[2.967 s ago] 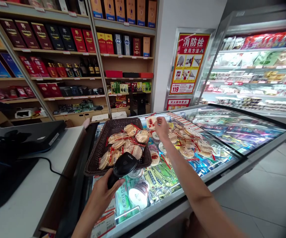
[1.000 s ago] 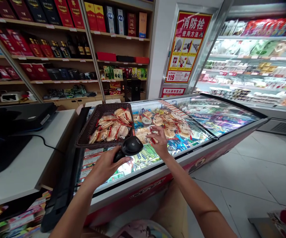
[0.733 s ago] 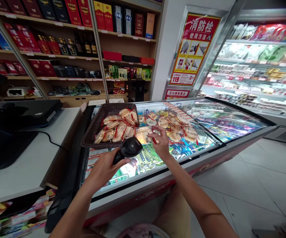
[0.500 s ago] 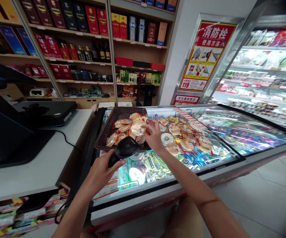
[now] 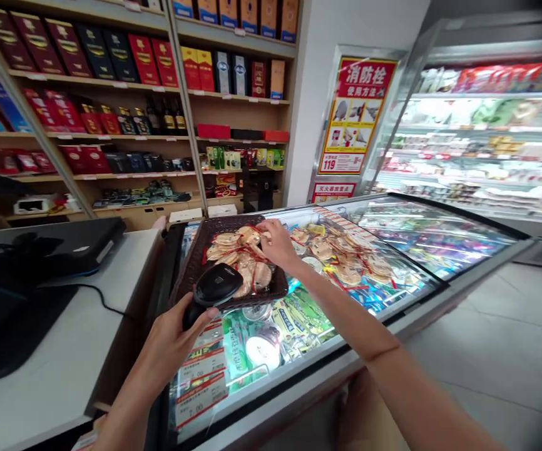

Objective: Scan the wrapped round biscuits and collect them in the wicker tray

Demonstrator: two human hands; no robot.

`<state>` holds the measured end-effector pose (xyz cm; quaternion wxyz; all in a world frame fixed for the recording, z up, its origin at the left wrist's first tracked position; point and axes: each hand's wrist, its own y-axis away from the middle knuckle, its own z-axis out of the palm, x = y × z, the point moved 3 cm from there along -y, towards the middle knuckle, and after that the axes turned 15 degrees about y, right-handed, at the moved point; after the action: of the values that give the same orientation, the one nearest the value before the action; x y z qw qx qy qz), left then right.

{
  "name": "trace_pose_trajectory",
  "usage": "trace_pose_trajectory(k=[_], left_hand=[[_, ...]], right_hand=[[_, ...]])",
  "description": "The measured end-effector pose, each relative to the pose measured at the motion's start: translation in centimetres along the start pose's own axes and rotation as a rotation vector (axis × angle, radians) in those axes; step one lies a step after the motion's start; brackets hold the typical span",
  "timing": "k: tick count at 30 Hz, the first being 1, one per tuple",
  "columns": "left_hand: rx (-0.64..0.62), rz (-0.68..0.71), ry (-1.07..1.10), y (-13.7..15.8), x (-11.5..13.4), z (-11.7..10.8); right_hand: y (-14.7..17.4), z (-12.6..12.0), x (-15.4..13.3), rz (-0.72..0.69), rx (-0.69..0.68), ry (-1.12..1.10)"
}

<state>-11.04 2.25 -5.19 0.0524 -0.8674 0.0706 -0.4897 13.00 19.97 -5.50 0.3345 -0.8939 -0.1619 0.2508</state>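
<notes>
Shop floor, stocked shelves (image 5: pixel 238 98) at 12 o'clock, glass-topped freezer (image 5: pixel 299 398) up front, white worktop (image 5: pixel 74 351) off at 9. Call the brown woven basket (image 5: pixel 193 257) the dial centre: it sits on the freezer with a heap of flat round packets (image 5: pixel 224 241) inside, more loose packets (image 5: pixel 346 269) at 3 o'clock. Left hand (image 5: pixel 170 332) is wrapped round a black scanner (image 5: pixel 217 285) over the basket's 7 o'clock. Right hand (image 5: pixel 278 247) is in at 2, fingers bent together by the packets; can't tell if they're pinching one. A second ago it had a packet outside the basket, so I'd guess that one's reached the heap.
</notes>
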Motion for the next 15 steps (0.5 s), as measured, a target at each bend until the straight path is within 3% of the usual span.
trace_pose_trajectory(k=[3, 7, 10, 15], left_hand=[[-0.051, 0.032, -0.01, -1.0, 0.3, 2.1], [-0.115, 0.082, -0.041, -2.0, 2.1, 5.3], [-0.179, 0.093, -0.082, -2.6, 3.7, 7.7], [-0.231, 0.13, -0.146, -2.8, 6.0, 10.7]], right_hand=[[3.0, -4.6, 6.9, 0.23, -0.05, 0.236], [9.1, -7.2, 14.3, 0.449, -0.477, 0.484], [13.1, -7.2, 16.0, 0.482, -0.65, 0.559], [15.2, -7.1, 16.1, 0.458, -0.645, 0.467]])
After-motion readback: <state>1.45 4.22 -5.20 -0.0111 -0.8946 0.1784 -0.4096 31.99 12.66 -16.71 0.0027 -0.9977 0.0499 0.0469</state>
